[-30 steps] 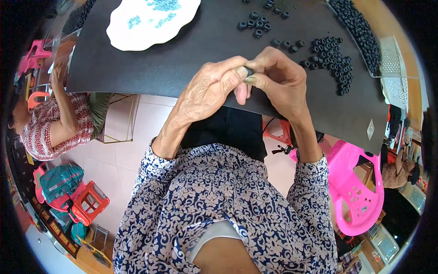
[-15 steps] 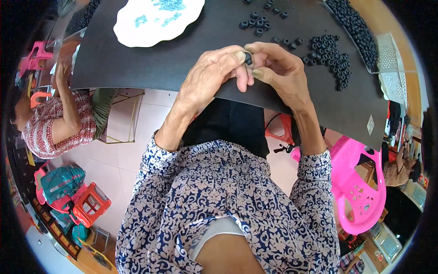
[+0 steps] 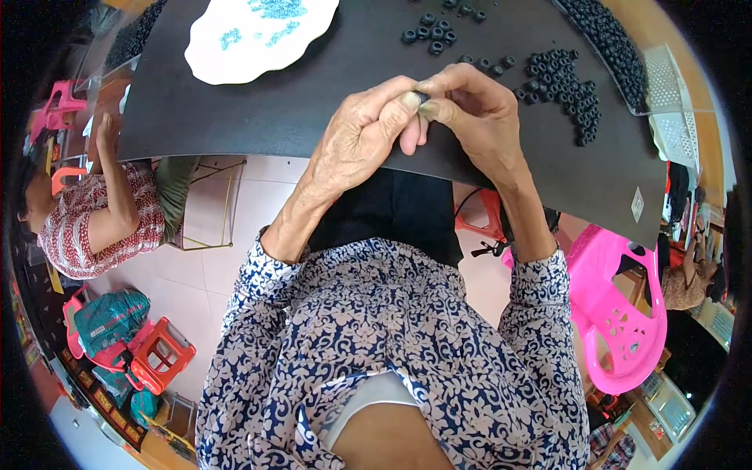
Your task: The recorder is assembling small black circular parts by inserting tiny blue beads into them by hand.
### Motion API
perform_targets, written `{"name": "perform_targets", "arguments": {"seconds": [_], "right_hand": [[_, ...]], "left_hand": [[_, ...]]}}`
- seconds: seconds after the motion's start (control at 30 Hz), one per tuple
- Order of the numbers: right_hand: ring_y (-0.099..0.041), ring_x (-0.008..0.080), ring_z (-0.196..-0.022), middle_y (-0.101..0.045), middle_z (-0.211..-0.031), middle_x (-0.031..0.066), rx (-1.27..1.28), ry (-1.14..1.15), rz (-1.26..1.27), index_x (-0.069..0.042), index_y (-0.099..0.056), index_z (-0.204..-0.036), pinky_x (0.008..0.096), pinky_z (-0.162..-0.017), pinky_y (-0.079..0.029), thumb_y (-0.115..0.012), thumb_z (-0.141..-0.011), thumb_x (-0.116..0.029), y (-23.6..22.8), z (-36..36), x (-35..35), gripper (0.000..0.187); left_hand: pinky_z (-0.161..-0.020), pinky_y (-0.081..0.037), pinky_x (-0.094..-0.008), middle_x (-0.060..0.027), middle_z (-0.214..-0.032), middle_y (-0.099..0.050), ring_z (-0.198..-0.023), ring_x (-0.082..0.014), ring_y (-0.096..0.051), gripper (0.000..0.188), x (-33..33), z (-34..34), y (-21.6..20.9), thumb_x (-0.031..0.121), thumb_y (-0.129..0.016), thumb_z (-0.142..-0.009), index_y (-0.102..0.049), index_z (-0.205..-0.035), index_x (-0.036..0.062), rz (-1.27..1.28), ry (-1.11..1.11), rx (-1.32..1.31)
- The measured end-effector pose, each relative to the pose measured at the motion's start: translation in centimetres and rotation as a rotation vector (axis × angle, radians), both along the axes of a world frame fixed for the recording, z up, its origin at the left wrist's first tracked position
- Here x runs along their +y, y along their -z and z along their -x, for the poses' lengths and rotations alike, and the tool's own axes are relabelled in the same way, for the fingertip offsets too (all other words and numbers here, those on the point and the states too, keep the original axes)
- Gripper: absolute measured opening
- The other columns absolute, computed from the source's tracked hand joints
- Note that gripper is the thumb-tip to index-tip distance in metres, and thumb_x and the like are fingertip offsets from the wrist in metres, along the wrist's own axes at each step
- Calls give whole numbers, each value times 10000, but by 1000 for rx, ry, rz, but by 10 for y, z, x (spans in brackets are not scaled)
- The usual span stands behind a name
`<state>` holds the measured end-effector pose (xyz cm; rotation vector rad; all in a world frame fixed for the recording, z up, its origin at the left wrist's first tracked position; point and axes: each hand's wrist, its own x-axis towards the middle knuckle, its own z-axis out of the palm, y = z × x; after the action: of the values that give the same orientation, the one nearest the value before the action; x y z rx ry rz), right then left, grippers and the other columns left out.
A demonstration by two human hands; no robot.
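Note:
Over the front edge of the dark table, my two hands meet fingertip to fingertip. My left hand (image 3: 356, 133) pinches a small black ring-shaped piece (image 3: 424, 96) between thumb and finger. From the other side, my right hand (image 3: 484, 113) closes its thumb and forefinger on the same piece, so most of it is hidden. Just beyond the right hand lies a heap of similar black ring-shaped pieces (image 3: 568, 86) with holes through them. A smaller loose group of black pieces (image 3: 429, 33) sits farther off.
A white scalloped plate (image 3: 215, 63) holding tiny blue bits stands on the table (image 3: 235, 117) at far left. At far right are a clear tray of black pieces (image 3: 603, 43) and a white perforated basket (image 3: 674, 94). A pink chair (image 3: 619, 313) stands right; another person (image 3: 102, 207) sits left.
My fingertips have closed in tighter around the black piece, covering more of it. The right thumb has moved up and left toward the left thumb. The view has shifted slightly.

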<state>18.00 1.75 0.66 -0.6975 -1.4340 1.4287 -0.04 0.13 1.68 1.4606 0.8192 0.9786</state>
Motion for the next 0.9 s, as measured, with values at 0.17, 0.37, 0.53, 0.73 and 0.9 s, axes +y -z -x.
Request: {"name": "perform_targets", "arguments": {"seconds": [0.17,0.37,0.53,0.73,0.9], "right_hand": [[-583,105,-788,-594,-886,26,-40,17,28,20,-652,-1085,239,-719,-496,-689,-822,52,0,3,1,267],[-512,73,-775,-544,-827,-15,-48,87,-68,8,-653,-1133,210,-709,-451,-701,-801,69,5,-1,-2,342],[-524,68,-762,-553,-830,-14,-51,130,-65,12,-663,-1120,208,-701,-452,-696,-809,66,3,1,-3,317],[-556,57,-723,-584,-805,-8,-84,126,-74,14,-668,-1099,185,-657,-471,-684,-838,31,5,-1,-2,262],[-572,68,-744,-611,-859,8,-110,146,-149,19,-658,-1112,208,-679,-491,-644,-874,29,1,-5,-4,238]], "left_hand": [[-725,-473,-272,-32,-670,-586,-721,-129,-580,329,0,0,6,256,-442,-1008,-607,-891,-5,75,-75,-82],[-732,-484,-260,-53,-718,-602,-752,-136,-586,320,6,0,5,295,-510,-992,-635,-965,1,318,-6,-287],[-754,-491,-257,-73,-715,-629,-760,-143,-604,380,11,4,6,318,-494,-994,-649,-939,-25,327,47,-295],[-751,-497,-277,-83,-733,-631,-752,-150,-600,369,8,-2,9,307,-461,-1005,-626,-925,-12,275,24,-275],[-792,-496,-301,-83,-768,-629,-778,-159,-596,354,4,-12,10,307,-460,-1011,-609,-943,-7,230,-19,-254]]}}
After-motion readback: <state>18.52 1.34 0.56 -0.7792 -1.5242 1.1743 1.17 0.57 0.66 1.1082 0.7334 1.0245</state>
